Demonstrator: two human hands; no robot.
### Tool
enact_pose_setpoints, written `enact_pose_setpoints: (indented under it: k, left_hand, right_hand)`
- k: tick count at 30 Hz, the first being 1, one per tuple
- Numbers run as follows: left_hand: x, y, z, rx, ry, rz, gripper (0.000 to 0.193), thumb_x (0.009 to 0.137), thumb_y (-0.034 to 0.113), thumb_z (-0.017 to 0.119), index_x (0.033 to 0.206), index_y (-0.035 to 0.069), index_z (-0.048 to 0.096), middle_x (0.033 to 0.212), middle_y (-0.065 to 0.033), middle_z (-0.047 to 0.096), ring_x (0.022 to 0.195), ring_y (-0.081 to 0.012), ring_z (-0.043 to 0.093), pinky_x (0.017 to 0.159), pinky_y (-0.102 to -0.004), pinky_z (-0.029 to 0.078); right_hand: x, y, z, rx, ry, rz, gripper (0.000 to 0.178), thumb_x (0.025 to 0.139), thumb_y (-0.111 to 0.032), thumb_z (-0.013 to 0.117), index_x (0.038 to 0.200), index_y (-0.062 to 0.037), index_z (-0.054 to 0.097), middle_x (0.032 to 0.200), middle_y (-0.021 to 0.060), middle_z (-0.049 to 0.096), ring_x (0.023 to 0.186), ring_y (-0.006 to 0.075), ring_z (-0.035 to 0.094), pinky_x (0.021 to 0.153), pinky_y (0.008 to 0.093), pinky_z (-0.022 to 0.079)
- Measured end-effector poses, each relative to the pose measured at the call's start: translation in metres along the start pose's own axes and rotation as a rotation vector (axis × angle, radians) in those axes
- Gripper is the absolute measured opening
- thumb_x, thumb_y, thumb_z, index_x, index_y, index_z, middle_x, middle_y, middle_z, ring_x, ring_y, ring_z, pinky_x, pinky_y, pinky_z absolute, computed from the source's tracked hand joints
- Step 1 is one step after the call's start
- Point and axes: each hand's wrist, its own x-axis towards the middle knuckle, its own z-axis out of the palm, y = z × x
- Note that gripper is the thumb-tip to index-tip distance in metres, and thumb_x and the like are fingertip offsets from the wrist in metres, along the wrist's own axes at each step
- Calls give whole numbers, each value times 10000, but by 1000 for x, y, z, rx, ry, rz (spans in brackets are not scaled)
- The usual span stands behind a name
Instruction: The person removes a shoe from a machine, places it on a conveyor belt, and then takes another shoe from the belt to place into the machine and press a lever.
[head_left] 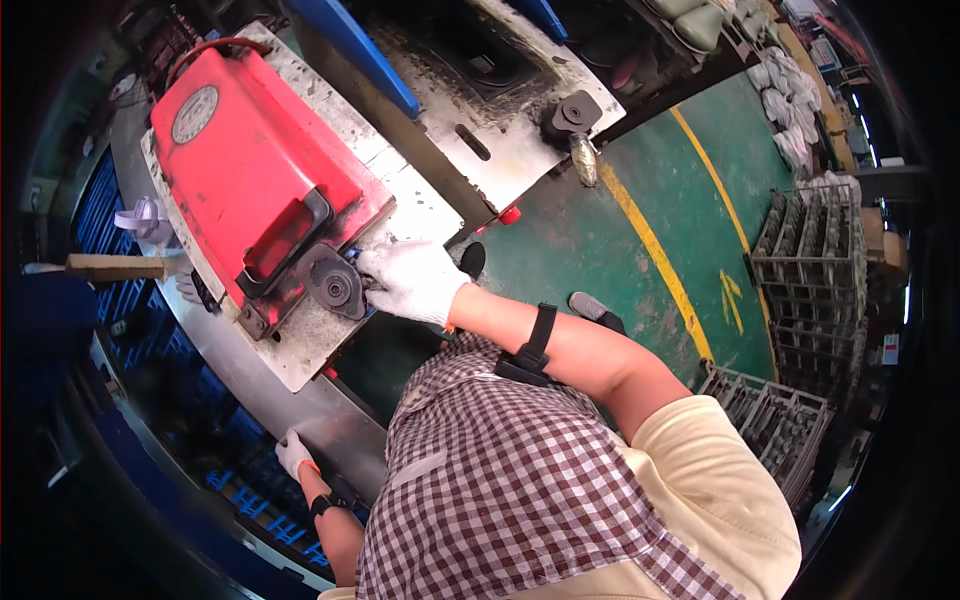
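My right hand (415, 283), in a white glove, is closed at the edge of a dark grey latch (333, 284) with a round hub. Its fingers curl round the latch's side, and the part inside the grip is hidden. The latch sits at the front of a red machine cover (255, 150), beside a black-edged recessed handle (287, 240). Further left and lower, my left hand (293, 454), also gloved in white, is at a grey metal surface (338, 425). Its fingers look apart, with nothing visible in them.
A second worn machine plate (500, 185) stands beyond, bearing a similar dark latch (575, 112) with a wrapped handle (584, 160). Blue bars (365, 60) rise between the machines. Metal racks (815, 260) stand at the right on a green floor (660, 185) with yellow lines.
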Motion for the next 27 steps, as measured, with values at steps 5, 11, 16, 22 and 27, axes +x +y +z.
enact_pose_setpoints:
  k: [5, 11, 16, 22, 27]
  left_hand:
    - [-27, 53, 15, 437, -82, -130, 1084, 877, 663, 578, 1565, -102, 239, 1589, -330, 366, 1436, -460, 441, 1172, -509, 383]
    - [-58, 93, 25, 527, -218, -1, 1203, 759, 674, 747, 1581, -52, 251, 1610, -331, 306, 1492, -452, 353, 1206, -467, 354]
    - [-90, 85, 33, 426, -26, 16, 1086, 747, 560, 812, 1521, 0, 295, 1501, -309, 386, 1365, -471, 458, 1099, -502, 458]
    - [-101, 42, 50, 328, 121, 195, 961, 737, 437, 850, 1470, 41, 371, 1453, -237, 438, 1337, -448, 460, 1100, -511, 446]
    - [-111, 15, 50, 166, 164, -67, 1053, 742, 489, 849, 1534, 30, 329, 1534, -238, 401, 1395, -441, 421, 1143, -511, 406]
  right_hand:
    - [7, 8, -6, -25, 9, 8, 202, 812, -260, 627, 917, -89, 636, 828, 169, 672, 829, 372, 687, 762, 477, 550]
    - [9, 27, -9, -41, 15, 1, 221, 813, -278, 649, 939, -96, 648, 884, 164, 700, 855, 367, 694, 727, 497, 545]
    - [5, 44, 4, -58, 74, -37, 303, 823, -321, 687, 1039, -109, 693, 883, 165, 712, 831, 347, 711, 739, 443, 563]
    - [14, 28, -7, -177, -166, 225, 323, 844, -355, 720, 1066, -119, 715, 939, 167, 738, 897, 360, 721, 784, 445, 560]
    - [14, 32, 0, -149, -140, 191, 307, 835, -314, 762, 1058, -109, 715, 932, 144, 741, 879, 336, 727, 778, 410, 555]
